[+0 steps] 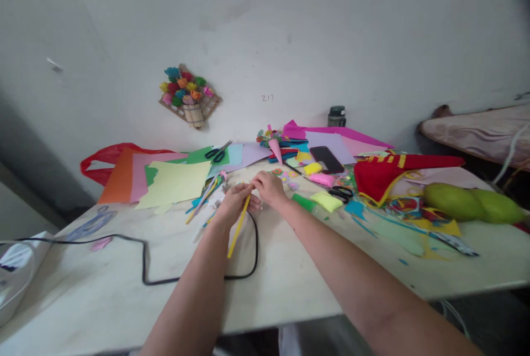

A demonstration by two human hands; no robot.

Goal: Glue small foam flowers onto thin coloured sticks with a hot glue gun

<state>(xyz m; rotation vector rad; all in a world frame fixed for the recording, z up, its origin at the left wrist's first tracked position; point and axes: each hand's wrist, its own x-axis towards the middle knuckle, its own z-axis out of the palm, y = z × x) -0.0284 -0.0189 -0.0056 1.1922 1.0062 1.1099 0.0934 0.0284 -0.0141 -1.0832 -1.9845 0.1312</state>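
A narrow yellow paper strip [237, 233] hangs down toward me from between the fingers of my left hand [234, 202], which is closed on it. My right hand [270, 187] meets the left at the strip's upper end, thumb and forefinger pinched there. The fingertips partly hide that end. Just left of my hands lie several coloured paper sticks [205, 197] beside a white object that my left hand partly covers. A black cable [256, 245] loops across the table under my left forearm.
Coloured paper sheets [178, 182] and scissors [218, 153] lie at the back left. Toward the right are a phone [327, 159], black-handled scissors [342, 194], clay packs [326, 201], a red cloth [379, 179], green fruit [472, 203] and a cutter knife [453, 244]. A power strip [25, 267] stands at far left.
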